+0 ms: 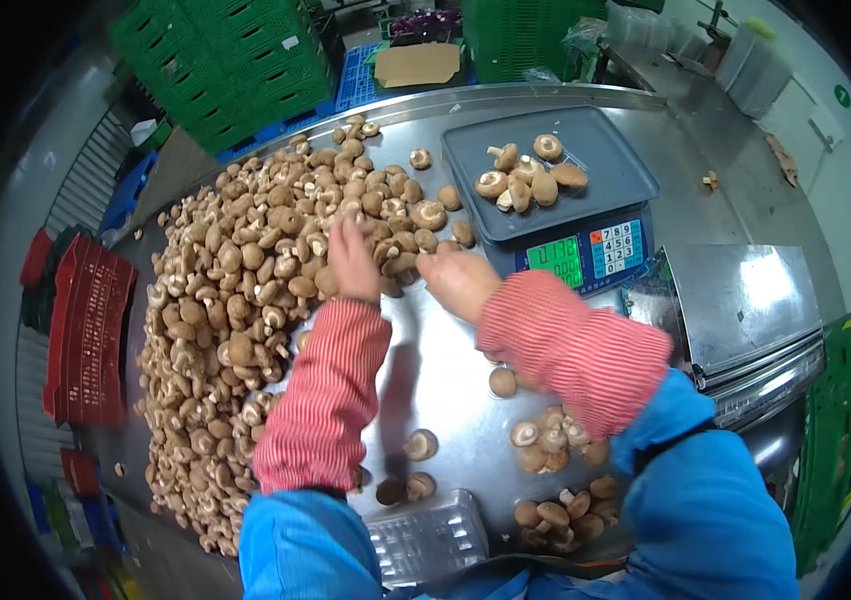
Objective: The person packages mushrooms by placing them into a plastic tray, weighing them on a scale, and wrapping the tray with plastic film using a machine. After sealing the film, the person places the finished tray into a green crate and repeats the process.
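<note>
A large heap of brown shiitake mushrooms covers the left part of the steel table. My left hand lies over the heap's right edge, fingers stretched out and touching mushrooms. To its right, my right hand has its fingertips closed at a shiitake mushroom on the pile's edge; the fingers partly hide the contact. Beyond my right hand, a digital scale with lit green displays carries a grey tray. On that tray, several mushrooms sit in what looks like a clear plastic punnet.
An empty clear punnet lies at the near edge. Small mushroom groups sit below my right forearm, with loose mushrooms nearby. Stacked metal plates stand right. Green crates rise behind; a red crate stands left.
</note>
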Motion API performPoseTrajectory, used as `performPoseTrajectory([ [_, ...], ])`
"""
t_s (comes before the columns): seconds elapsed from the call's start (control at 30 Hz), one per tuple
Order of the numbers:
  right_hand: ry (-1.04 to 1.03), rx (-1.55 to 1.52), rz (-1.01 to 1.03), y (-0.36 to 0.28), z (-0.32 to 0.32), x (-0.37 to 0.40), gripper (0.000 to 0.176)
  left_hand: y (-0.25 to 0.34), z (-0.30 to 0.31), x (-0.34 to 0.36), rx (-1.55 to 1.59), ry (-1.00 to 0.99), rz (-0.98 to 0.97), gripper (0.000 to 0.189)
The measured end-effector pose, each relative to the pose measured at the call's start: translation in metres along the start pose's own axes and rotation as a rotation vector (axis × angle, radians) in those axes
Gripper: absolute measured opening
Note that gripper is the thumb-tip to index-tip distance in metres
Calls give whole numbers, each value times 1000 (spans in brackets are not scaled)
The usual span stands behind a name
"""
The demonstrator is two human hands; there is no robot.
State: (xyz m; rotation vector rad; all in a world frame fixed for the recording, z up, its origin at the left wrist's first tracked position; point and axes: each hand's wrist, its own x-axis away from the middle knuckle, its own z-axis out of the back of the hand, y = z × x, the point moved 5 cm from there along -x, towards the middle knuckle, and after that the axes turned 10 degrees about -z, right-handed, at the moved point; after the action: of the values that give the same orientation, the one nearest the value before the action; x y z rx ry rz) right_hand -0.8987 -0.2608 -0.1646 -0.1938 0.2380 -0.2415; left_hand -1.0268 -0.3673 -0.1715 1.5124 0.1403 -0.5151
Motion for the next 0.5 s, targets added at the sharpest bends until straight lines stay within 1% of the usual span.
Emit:
performPoseTrajectory([
  [0.03, -22, 0, -56, -3, -17, -7, 19, -6, 12, 15, 150, -1, -16, 38],
  [0.1, -63, 87, -147, 4, -58, -20, 21, -18, 38, 44, 84, -51, 47, 32],
  [0.13, -73, 89, -132, 3, -64, -22, 22, -28, 48, 56, 83, -46, 53, 29],
  [0.2, -98, 95, -94, -3, -64, -21, 24, -32, 62, 74, 97, -100, 104, 24],
  [0.23, -70, 29, -104, -2, -56, -19, 23, -35, 69, 80, 114, -121, 126, 23],
  [0.3, -11, -102, -114, -6, 2, -11, 22, -38, 80, 89, 161, -108, 127, 20],
  [0.37, 168, -37, -177, 14, 80, -7, 21, -41, 84, 97, 175, -99, 145, 18],
  [0.43, 461, 19, -247, 62, 121, -17, 21, -35, 81, 102, 164, -131, 162, 18],
  [0.5, 495, 72, -363, 120, 134, -31, 23, -28, 67, 106, 189, -130, 183, 17],
])
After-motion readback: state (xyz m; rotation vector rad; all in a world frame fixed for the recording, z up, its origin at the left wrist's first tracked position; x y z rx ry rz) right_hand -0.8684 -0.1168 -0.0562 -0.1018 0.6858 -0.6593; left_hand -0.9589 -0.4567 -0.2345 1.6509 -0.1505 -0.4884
